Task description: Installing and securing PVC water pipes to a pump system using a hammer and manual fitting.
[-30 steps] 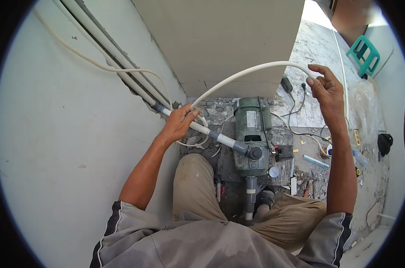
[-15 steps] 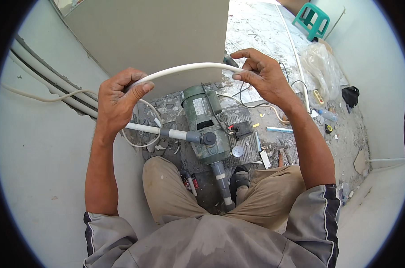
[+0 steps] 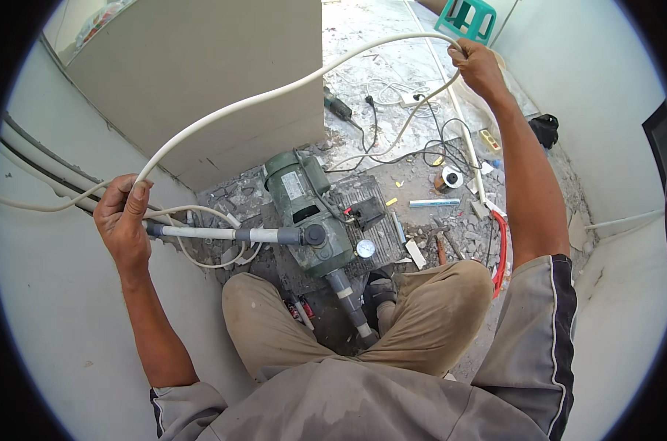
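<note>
A long white cable (image 3: pixel 245 101) arches between my two hands above the floor. My left hand (image 3: pixel 126 217), beside the left wall, pinches it between thumb and fingers. At the upper right my right hand (image 3: pixel 479 67) is closed around the same cable, which bends down from there toward the floor. Between my hands and knees stands a green water pump (image 3: pixel 297 192), untouched, with a small round pressure gauge (image 3: pixel 364 248). A white and grey pipe (image 3: pixel 223 234) runs left from the pump, and a grey pipe (image 3: pixel 348 299) comes toward me.
A tan panel (image 3: pixel 223 66) stands ahead on the left. Rubble covers the floor, with a hammer (image 3: pixel 441 248), a blue-white tube (image 3: pixel 434 203), a red hose (image 3: pixel 502 246), a power tool (image 3: pixel 338 107) and black cords. A green stool (image 3: pixel 469 19) stands far right.
My hands have spread apart, the left going left and down, the right up and to the right. A longer stretch of cable now spans them, and my right fingers have closed around it.
</note>
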Demonstrator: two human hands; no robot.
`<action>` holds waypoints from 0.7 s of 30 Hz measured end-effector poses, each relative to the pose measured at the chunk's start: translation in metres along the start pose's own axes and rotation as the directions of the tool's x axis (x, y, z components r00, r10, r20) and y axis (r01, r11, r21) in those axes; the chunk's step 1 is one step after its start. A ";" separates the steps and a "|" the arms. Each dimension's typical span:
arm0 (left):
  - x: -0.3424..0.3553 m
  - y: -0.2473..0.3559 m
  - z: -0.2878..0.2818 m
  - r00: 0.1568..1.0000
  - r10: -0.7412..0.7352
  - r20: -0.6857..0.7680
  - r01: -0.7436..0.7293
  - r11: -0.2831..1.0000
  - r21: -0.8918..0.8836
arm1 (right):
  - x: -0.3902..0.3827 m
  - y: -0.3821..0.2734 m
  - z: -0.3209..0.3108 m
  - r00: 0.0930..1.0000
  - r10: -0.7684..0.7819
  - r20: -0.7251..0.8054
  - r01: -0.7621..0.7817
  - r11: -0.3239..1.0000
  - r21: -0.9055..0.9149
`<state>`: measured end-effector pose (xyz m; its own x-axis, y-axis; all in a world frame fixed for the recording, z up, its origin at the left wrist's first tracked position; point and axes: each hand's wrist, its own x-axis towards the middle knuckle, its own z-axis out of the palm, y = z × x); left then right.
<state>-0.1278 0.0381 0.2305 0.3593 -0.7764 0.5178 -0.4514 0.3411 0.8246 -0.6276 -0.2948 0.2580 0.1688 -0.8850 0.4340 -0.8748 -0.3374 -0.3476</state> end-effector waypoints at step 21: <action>-0.110 -0.177 0.111 0.852 -0.207 0.480 -0.023 0.902 0.430 | -0.026 -0.068 0.013 0.996 0.067 0.052 -0.083 0.890 0.448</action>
<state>-0.1774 0.0040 0.0023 0.0077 -0.9869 0.1612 -0.7670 0.0976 0.6342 -0.5669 -0.2531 0.2590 0.1337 -0.9211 0.3656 -0.5896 -0.3704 -0.7177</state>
